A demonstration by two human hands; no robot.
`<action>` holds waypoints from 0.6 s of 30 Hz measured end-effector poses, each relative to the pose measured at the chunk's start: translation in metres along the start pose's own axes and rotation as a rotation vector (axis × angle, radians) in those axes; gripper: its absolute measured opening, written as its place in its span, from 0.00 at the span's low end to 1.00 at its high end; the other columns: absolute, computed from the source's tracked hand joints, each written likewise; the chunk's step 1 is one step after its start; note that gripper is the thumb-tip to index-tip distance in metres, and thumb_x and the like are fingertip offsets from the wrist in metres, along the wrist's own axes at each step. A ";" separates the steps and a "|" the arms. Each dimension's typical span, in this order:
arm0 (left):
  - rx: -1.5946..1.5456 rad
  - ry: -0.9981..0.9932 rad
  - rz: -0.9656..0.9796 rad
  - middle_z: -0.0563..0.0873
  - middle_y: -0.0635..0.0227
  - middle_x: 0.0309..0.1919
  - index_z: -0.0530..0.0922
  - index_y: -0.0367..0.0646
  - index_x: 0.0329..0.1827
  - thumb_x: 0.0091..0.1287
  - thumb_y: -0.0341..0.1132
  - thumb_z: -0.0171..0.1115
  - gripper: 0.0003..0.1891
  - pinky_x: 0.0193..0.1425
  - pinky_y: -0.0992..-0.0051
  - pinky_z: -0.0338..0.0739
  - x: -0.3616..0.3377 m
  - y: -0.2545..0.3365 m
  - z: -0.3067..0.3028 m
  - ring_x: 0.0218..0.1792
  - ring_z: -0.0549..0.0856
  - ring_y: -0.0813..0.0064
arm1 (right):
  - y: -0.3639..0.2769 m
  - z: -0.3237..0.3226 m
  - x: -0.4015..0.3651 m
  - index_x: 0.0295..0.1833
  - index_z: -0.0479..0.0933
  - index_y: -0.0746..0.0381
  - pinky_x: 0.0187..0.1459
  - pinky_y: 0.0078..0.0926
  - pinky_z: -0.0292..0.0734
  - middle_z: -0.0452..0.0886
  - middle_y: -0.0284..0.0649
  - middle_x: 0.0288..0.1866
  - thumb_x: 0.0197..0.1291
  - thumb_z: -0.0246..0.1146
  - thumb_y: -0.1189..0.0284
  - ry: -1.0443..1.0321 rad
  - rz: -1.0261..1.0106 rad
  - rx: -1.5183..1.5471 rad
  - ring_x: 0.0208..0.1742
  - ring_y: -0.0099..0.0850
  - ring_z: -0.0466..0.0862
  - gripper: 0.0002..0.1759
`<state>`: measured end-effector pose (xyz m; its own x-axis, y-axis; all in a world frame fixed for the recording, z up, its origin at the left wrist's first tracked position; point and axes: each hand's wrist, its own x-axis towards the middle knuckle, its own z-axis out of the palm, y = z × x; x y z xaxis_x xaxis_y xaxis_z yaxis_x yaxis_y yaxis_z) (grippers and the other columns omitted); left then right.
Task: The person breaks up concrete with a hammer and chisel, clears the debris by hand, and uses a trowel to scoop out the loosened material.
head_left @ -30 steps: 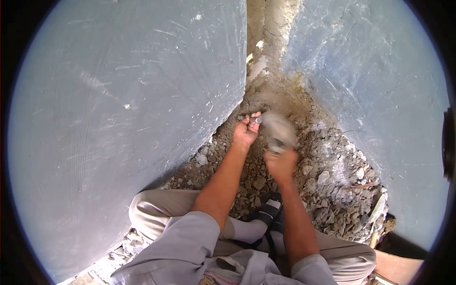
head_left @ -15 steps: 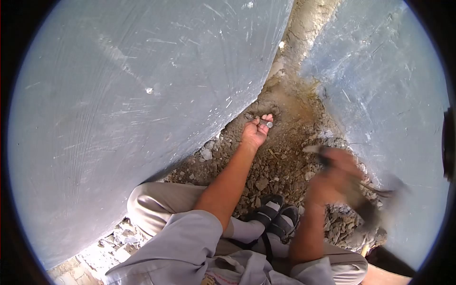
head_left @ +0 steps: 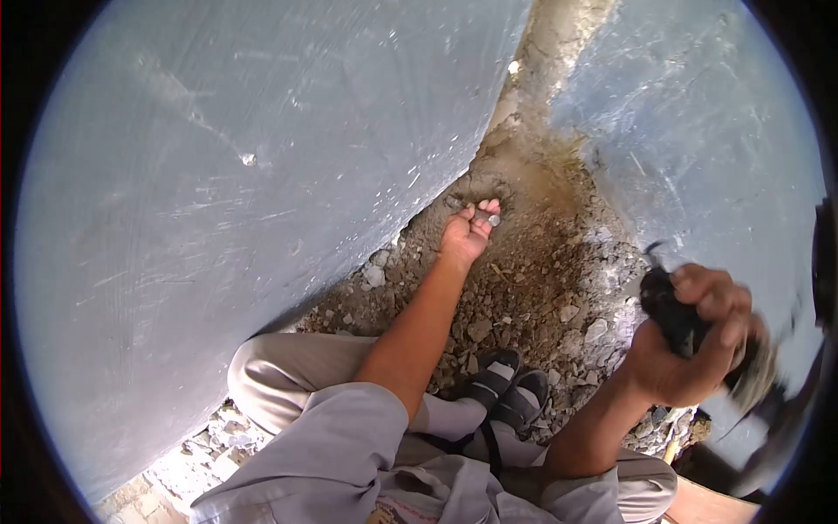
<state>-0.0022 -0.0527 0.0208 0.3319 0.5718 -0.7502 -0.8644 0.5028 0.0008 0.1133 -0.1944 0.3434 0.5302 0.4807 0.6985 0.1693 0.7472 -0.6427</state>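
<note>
My left hand [head_left: 465, 234] is closed around a metal chisel [head_left: 494, 221], whose round end shows between the fingers. The chisel's other end points into the dirt at the foot of the left grey panel. On the right, my right hand [head_left: 698, 336] grips a hammer by its black, wrapped-looking handle [head_left: 668, 306], raised beside the right grey panel. Motion blurs the hammer's far end at the lower right. Loose soil and broken stone [head_left: 524, 288] lie between both hands.
A large scratched grey panel [head_left: 262, 175] rises on the left, another grey panel [head_left: 698, 131] on the right. They narrow to a gap at the back. My sandalled feet [head_left: 497, 389] rest on the rubble, between my bent knees.
My right hand has moved right and away from the chisel, carrying the hammer with it. The left hand keeps its hold on the chisel in nearly the same spot.
</note>
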 end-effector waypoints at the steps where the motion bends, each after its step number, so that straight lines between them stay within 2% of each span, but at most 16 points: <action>1: 0.013 -0.024 -0.020 0.83 0.42 0.48 0.70 0.27 0.51 0.79 0.32 0.39 0.14 0.53 0.59 0.86 0.003 0.002 -0.003 0.44 0.87 0.53 | 0.021 -0.009 -0.026 0.39 0.75 0.67 0.34 0.28 0.78 0.79 0.38 0.31 0.62 0.58 0.72 0.096 0.003 -0.191 0.33 0.33 0.81 0.07; 2: 0.029 -0.055 -0.041 0.83 0.42 0.49 0.70 0.27 0.51 0.80 0.32 0.39 0.14 0.53 0.60 0.86 0.005 0.002 -0.004 0.44 0.86 0.53 | 0.054 -0.024 -0.078 0.39 0.75 0.67 0.34 0.27 0.78 0.80 0.37 0.31 0.59 0.61 0.72 0.118 0.137 -0.520 0.31 0.33 0.81 0.08; 3: 0.014 -0.055 -0.011 0.82 0.42 0.49 0.70 0.27 0.51 0.78 0.32 0.41 0.14 0.55 0.59 0.85 0.010 0.000 -0.006 0.46 0.86 0.52 | 0.088 -0.036 -0.134 0.39 0.76 0.67 0.33 0.27 0.77 0.82 0.35 0.31 0.56 0.63 0.73 -0.029 0.358 -0.773 0.30 0.32 0.81 0.09; 4: -0.024 -0.148 -0.107 0.83 0.43 0.49 0.71 0.27 0.50 0.78 0.31 0.41 0.14 0.56 0.57 0.84 0.018 -0.003 -0.016 0.47 0.86 0.52 | 0.118 -0.042 -0.184 0.38 0.76 0.67 0.32 0.26 0.77 0.83 0.34 0.31 0.53 0.66 0.73 -0.266 0.619 -0.904 0.29 0.32 0.81 0.10; 5: -0.064 -0.226 -0.208 0.83 0.44 0.49 0.71 0.28 0.50 0.77 0.31 0.42 0.14 0.57 0.56 0.83 0.020 -0.008 -0.038 0.48 0.85 0.52 | 0.135 -0.043 -0.215 0.38 0.77 0.67 0.32 0.25 0.76 0.84 0.33 0.31 0.50 0.68 0.73 -0.372 0.937 -0.803 0.28 0.31 0.81 0.12; 6: -0.091 -0.330 -0.301 0.83 0.44 0.49 0.72 0.28 0.50 0.77 0.31 0.43 0.13 0.59 0.55 0.82 0.024 -0.007 -0.039 0.49 0.85 0.53 | 0.131 -0.047 -0.225 0.33 0.76 0.67 0.29 0.24 0.74 0.81 0.31 0.25 0.49 0.69 0.76 -0.433 0.900 -0.806 0.24 0.26 0.78 0.09; 7: -0.038 -0.063 -0.173 0.84 0.53 0.43 0.72 0.34 0.42 0.77 0.32 0.45 0.10 0.50 0.59 0.85 0.014 -0.011 -0.025 0.47 0.86 0.52 | 0.133 -0.039 -0.213 0.34 0.77 0.67 0.29 0.23 0.74 0.81 0.31 0.25 0.49 0.70 0.76 -0.346 0.964 -0.680 0.25 0.24 0.77 0.09; 9: -0.025 -0.068 -0.118 0.84 0.53 0.42 0.72 0.34 0.42 0.77 0.31 0.45 0.10 0.52 0.58 0.85 0.056 -0.011 -0.063 0.48 0.86 0.53 | 0.098 -0.022 -0.194 0.35 0.77 0.67 0.30 0.22 0.74 0.81 0.30 0.27 0.49 0.70 0.77 -0.179 1.143 -0.445 0.27 0.21 0.77 0.09; 10: -0.014 -0.081 -0.087 0.83 0.54 0.41 0.71 0.34 0.43 0.77 0.31 0.45 0.09 0.52 0.58 0.85 0.073 -0.007 -0.072 0.48 0.86 0.53 | 0.090 -0.020 -0.171 0.40 0.78 0.67 0.28 0.20 0.74 0.82 0.33 0.28 0.51 0.69 0.78 -0.185 1.001 -0.403 0.27 0.20 0.79 0.11; 11: 0.019 -0.038 -0.029 0.84 0.52 0.41 0.70 0.34 0.44 0.78 0.31 0.44 0.09 0.54 0.56 0.85 0.018 -0.007 -0.028 0.49 0.86 0.53 | 0.080 -0.018 -0.144 0.45 0.79 0.68 0.26 0.18 0.74 0.83 0.36 0.29 0.52 0.67 0.79 -0.192 0.863 -0.359 0.26 0.20 0.80 0.13; 13: -0.029 -0.035 -0.002 0.84 0.49 0.44 0.70 0.33 0.43 0.78 0.30 0.42 0.09 0.55 0.56 0.85 0.011 0.004 -0.004 0.48 0.86 0.52 | 0.032 -0.002 -0.079 0.39 0.80 0.66 0.32 0.19 0.73 0.82 0.30 0.31 0.51 0.71 0.77 -0.079 0.775 -0.513 0.30 0.18 0.77 0.10; 14: -0.057 -0.021 0.012 0.84 0.48 0.46 0.70 0.33 0.43 0.78 0.29 0.41 0.10 0.55 0.56 0.85 0.010 0.008 0.002 0.47 0.86 0.52 | 0.015 -0.009 -0.058 0.39 0.81 0.65 0.33 0.19 0.74 0.82 0.31 0.29 0.50 0.71 0.78 -0.134 0.605 -0.632 0.29 0.19 0.78 0.10; 15: -0.043 -0.010 0.023 0.84 0.46 0.45 0.69 0.33 0.44 0.79 0.29 0.40 0.10 0.55 0.57 0.86 0.008 0.011 0.009 0.46 0.86 0.52 | 0.012 -0.014 -0.045 0.39 0.82 0.64 0.33 0.21 0.76 0.83 0.35 0.28 0.50 0.70 0.75 -0.084 0.325 -0.762 0.27 0.25 0.80 0.10; 16: -0.047 -0.023 0.003 0.84 0.46 0.45 0.69 0.33 0.45 0.79 0.29 0.40 0.10 0.55 0.57 0.86 0.013 0.012 0.009 0.47 0.86 0.52 | 0.003 -0.005 -0.026 0.36 0.81 0.65 0.34 0.25 0.79 0.82 0.39 0.25 0.53 0.67 0.72 -0.083 0.173 -0.552 0.26 0.30 0.81 0.08; 17: -0.052 -0.036 -0.015 0.84 0.46 0.45 0.69 0.33 0.46 0.79 0.29 0.40 0.09 0.55 0.57 0.86 0.018 0.012 0.007 0.47 0.86 0.51 | -0.004 0.003 -0.012 0.37 0.79 0.67 0.37 0.27 0.80 0.81 0.43 0.28 0.57 0.63 0.71 -0.133 0.056 -0.496 0.29 0.33 0.81 0.09; 18: -0.055 -0.050 -0.031 0.84 0.45 0.44 0.69 0.33 0.46 0.79 0.30 0.40 0.09 0.55 0.56 0.86 0.022 0.012 0.004 0.47 0.86 0.51 | 0.006 0.006 -0.019 0.39 0.76 0.68 0.38 0.30 0.81 0.80 0.45 0.32 0.59 0.61 0.71 0.023 -0.012 -0.204 0.31 0.33 0.82 0.10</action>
<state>-0.0036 -0.0319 0.0073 0.3766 0.5889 -0.7151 -0.8723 0.4853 -0.0598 0.0987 -0.1964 0.3280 0.5455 0.4599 0.7007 0.3391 0.6434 -0.6863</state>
